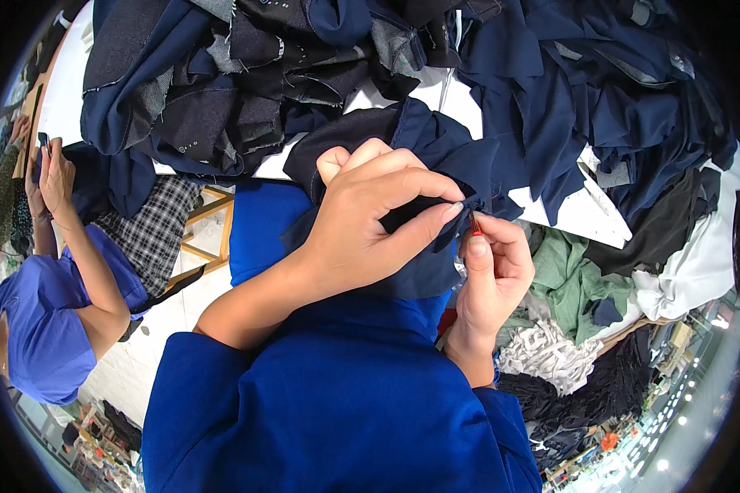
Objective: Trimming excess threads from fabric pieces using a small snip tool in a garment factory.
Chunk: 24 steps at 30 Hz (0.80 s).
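Navy fabric piece (pixel 436 156): dark blue woven cloth, crumpled and folded, draped from white table edge toward lap; one corner bunched into small point, pinched between thumb and forefinger of left hand (pixel 378 218). Small red-handled tool (pixel 474 223): slim, upright, tip touching pinched corner; mostly hidden inside fingers of right hand (pixel 493 275), only short red part visible, exact type unclear.

the left hand (pixel 370 218) sits at about eleven o'clock from the right hand (pixel 493 275), its forearm crossing in from eight o'clock in a blue sleeve. its thumb and forefinger are pinched together, tips pointing toward three o'clock. the right hand rises from six o'clock, fingers curled, thumb pressed to forefinger in a tight pinch.
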Each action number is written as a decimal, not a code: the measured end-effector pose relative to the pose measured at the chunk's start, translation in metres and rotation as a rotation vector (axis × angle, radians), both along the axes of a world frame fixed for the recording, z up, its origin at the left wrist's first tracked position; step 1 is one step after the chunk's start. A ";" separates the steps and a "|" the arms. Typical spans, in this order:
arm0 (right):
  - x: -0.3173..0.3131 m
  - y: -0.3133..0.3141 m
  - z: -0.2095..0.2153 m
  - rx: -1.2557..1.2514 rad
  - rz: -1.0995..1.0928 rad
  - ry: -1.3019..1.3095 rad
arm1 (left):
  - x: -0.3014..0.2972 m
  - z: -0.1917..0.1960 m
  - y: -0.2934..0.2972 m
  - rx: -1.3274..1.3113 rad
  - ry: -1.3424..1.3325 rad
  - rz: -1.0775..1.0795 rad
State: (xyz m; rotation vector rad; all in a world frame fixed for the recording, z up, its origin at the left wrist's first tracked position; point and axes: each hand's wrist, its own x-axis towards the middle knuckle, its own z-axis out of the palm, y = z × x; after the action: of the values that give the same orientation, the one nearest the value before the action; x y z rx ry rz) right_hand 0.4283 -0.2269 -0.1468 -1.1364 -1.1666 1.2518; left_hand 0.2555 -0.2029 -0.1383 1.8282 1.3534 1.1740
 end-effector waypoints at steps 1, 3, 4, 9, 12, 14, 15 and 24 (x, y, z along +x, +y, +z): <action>0.000 0.000 0.000 0.010 -0.014 -0.011 | 0.000 -0.001 0.000 0.003 -0.016 0.001; 0.000 -0.001 0.000 0.006 -0.019 -0.018 | 0.001 0.000 0.001 -0.002 -0.007 -0.006; 0.000 -0.001 0.000 0.003 -0.023 -0.024 | 0.001 0.001 0.001 -0.006 0.003 -0.011; 0.001 0.000 0.002 -0.039 0.002 0.016 | 0.000 -0.002 0.002 -0.002 -0.010 0.000; 0.001 0.000 0.001 -0.048 0.023 0.013 | -0.002 -0.002 0.001 -0.007 -0.021 0.008; 0.003 -0.001 0.002 -0.044 0.019 0.011 | 0.001 0.000 0.001 -0.003 -0.013 0.005; 0.005 -0.001 0.002 -0.037 0.023 0.005 | 0.002 0.001 0.001 0.000 -0.004 0.006; 0.003 -0.002 0.001 -0.047 0.021 0.014 | 0.000 0.000 0.000 0.014 -0.007 0.017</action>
State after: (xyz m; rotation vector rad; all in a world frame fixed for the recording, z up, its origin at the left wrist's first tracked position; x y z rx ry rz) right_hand 0.4308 -0.2286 -0.1461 -1.1505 -1.1464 1.3071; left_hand 0.2550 -0.2027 -0.1383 1.8233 1.3629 1.2007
